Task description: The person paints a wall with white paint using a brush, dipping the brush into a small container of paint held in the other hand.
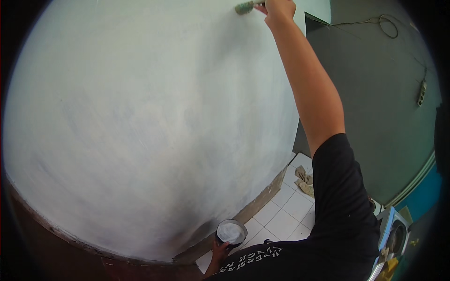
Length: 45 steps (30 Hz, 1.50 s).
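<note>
My right hand (280,10) is raised at the top of the view, closed around the handle of a paintbrush (244,7). The brush's greenish, worn bristles are at the white-painted wall (140,105); whether they touch it is hard to tell. Low in the view, my left hand (220,250) grips a round dark container of white paint (231,233) by its side, with the thumb at the rim. Bluish-grey patches and streaks show through the white on the wall.
White floor tiles (281,214) lie below the wall's rough bottom edge. A crumpled cloth (305,181) is on them. On the grey wall (372,105) at the right hang a cable (388,26) and a power strip (422,93). A stove-like appliance (395,233) stands at the lower right.
</note>
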Available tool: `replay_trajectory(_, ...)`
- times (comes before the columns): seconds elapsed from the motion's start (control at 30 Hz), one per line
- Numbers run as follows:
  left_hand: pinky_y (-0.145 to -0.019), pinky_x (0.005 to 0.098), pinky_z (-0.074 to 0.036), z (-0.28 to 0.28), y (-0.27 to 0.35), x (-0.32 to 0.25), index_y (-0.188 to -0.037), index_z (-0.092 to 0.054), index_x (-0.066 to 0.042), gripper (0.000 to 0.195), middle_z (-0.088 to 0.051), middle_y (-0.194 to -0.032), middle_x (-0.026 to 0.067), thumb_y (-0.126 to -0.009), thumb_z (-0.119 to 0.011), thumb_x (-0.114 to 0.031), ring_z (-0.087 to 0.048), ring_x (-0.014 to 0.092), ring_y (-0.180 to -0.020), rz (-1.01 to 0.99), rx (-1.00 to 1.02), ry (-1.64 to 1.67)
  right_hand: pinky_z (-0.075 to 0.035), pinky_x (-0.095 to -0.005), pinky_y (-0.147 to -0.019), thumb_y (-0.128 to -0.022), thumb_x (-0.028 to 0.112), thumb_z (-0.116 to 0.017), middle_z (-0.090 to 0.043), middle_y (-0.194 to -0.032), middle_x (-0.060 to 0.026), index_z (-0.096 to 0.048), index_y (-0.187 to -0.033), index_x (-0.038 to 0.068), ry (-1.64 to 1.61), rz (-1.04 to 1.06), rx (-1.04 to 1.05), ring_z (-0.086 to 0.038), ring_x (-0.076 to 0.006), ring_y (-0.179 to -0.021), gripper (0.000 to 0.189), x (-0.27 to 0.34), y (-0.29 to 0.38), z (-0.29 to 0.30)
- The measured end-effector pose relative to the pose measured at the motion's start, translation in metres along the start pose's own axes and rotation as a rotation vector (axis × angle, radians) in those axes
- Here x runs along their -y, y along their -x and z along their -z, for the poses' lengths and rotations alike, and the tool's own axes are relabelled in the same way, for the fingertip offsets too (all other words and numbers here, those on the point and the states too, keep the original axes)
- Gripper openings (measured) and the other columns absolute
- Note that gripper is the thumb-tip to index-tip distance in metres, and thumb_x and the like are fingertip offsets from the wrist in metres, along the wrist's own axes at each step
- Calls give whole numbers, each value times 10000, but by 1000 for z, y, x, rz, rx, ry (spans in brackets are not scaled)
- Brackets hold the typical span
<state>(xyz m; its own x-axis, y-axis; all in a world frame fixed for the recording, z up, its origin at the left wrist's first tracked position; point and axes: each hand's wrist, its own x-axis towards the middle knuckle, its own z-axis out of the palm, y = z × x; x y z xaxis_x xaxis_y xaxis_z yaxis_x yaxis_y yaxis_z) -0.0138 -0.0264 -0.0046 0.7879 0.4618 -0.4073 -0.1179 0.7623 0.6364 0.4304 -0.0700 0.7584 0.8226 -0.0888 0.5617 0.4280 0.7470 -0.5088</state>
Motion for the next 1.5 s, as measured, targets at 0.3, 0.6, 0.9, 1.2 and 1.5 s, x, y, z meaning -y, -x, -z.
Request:
replay_trajectory(0.3, -985, 567, -471, -18, 12, -9, -1443, -260, -176, 796, -410, -1391, 150, -788, -640, 70, -506, 369, -1221, -24, -83, -22, -620, -408, -804, -910, 26, -524, -541, -1085, -212, -420, -1105, -149, -360, 2, 20, -641, -279, -921, 281, -12, 1, -2)
replay_trajectory(0.6, -972, 584, -472, 17, 23, 5, -1455, -246, -191, 805, -419, -1377, 170, -797, -640, 53, -498, 376, -1211, 41, -139, -89, -610, -403, -759, -873, 1, -555, -579, -1004, -186, -393, -956, 14, -348, -133, -93, -657, -317, -922, 181, -160, 136, 200)
replay_trajectory(0.9, -962, 544, -490, 14, 50, -39, -1433, -265, -183, 759, -481, -1291, 142, -808, -639, 29, -576, 296, -1080, 53, -192, -214, -597, -364, -736, -902, 36, -579, -601, -951, -111, -416, -927, 70, -168, -490, -428, -660, -263, -891, 169, -285, 338, 399)
replay_trajectory(1.2, -977, 541, -478, -2, 39, -34, -1456, -243, -163, 778, -448, -1355, 158, -815, -637, 33, -556, 324, -1142, 100, -146, -179, -588, -346, -650, -905, 70, -585, -604, -970, -113, -445, -952, 66, 355, -728, -644, -656, -229, -842, 148, -334, 419, 500)
replay_trajectory(1.5, -990, 536, -471, 0, 30, -25, -1454, -247, -181, 787, -430, -1371, 159, -812, -641, 45, -508, 336, -1218, 128, -110, -191, -503, -370, -669, -788, 212, -619, -623, -749, -137, -539, -794, 9, 894, -683, -354, -614, -243, -700, 219, -348, 329, 441)
